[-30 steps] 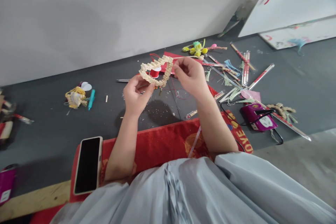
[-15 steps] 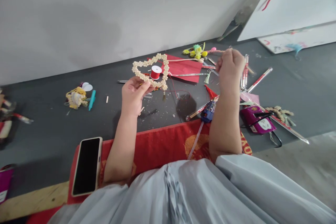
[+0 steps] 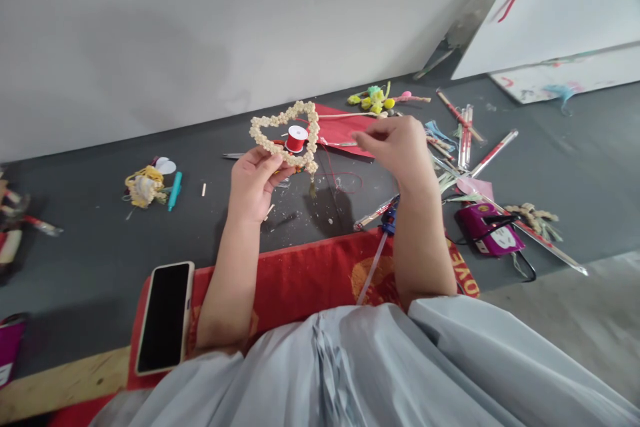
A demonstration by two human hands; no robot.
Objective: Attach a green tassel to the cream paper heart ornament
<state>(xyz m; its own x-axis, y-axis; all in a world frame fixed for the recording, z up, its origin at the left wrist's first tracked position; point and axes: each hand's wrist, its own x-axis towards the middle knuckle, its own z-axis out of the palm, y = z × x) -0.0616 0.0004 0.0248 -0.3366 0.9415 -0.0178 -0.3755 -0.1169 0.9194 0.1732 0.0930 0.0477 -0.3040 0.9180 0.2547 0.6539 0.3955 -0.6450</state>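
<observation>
My left hand [image 3: 254, 188] grips the lower edge of a cream heart-shaped ring [image 3: 314, 125] made of small flower-like knots or beads, with a small tassel [image 3: 313, 187] hanging below it. Through its opening shows a spool of red thread [image 3: 297, 140], which appears to stand on the table behind. My right hand [image 3: 403, 147] is raised to the right of the ring, above red paper [image 3: 335, 121], thumb and fingers pinched together. What they hold, if anything, is too fine to make out. A thin red thread [image 3: 361, 183] curls on the table between my hands.
A phone [image 3: 165, 317] lies on a red cloth [image 3: 305, 280] along the front edge. A blue glue gun [image 3: 389, 220] sits partly behind my right forearm. Wrapped sticks [image 3: 495, 152] and a purple power socket [image 3: 487, 230] lie right; a turquoise pen [image 3: 175, 191] lies left.
My right hand has come left and lower, from beside the pink braided strand to above the red paper, nearer the ring. My left hand and the ring have hardly moved.
</observation>
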